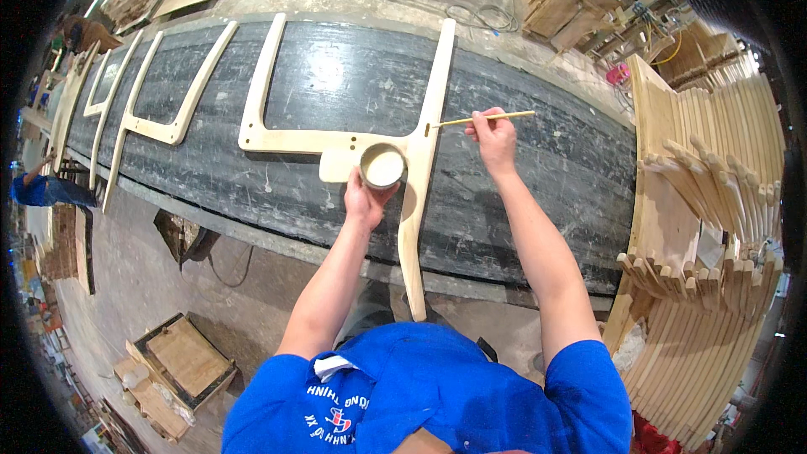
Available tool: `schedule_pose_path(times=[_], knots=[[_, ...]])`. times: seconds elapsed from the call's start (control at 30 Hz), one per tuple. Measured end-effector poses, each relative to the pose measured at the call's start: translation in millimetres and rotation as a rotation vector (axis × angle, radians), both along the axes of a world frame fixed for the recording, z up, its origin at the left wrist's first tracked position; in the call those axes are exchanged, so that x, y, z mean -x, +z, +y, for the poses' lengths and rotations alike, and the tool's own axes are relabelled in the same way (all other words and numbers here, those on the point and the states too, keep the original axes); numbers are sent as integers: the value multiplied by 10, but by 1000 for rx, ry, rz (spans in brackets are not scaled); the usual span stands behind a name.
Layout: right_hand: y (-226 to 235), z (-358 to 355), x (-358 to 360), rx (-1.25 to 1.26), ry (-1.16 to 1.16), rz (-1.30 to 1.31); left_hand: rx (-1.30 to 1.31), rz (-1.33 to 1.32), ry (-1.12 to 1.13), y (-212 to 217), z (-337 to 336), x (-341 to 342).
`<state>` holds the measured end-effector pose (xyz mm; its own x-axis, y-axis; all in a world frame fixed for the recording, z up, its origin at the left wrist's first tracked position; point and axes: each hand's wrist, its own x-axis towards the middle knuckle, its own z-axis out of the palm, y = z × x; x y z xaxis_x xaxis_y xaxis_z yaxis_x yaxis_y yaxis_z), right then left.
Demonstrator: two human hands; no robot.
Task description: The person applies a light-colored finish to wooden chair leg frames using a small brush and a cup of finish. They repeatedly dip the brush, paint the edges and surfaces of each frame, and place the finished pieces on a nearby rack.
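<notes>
My left hand point(366, 202) is closed round a small round cup point(383, 166) filled with a cream-coloured liquid or paste. It holds the cup over a pale wooden frame point(303, 141) that lies flat on a dark table. Between the thumb and fingers of my right hand point(493, 136) is a thin wooden stick point(513, 115), pointing left. The stick's tip is at a small dark slot in the frame's long curved leg. Several small dark holes show in the crossbar near the cup.
The long dark table point(538, 193) carries more pale wooden frames point(155, 129) at its left. Stacked wooden parts point(714, 202) stand by its right end. A wooden box point(181, 361) sits on the floor at lower left. Another person point(50, 191) stands at far left.
</notes>
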<state>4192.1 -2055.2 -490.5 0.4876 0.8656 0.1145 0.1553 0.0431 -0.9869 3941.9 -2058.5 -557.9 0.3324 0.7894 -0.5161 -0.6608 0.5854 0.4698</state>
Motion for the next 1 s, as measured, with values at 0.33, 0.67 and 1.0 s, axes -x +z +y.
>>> schedule_pose_path(times=[0.33,0.67,1.0], knots=[[-158,385,252,-17,263,-617,-12,-5,89,-225,-81,740],[-77,539,321,68,392,-809,-18,-13,95,-193,-89,797],[-151,662,129,157,338,-896,-26,22,95,-113,-162,725]])
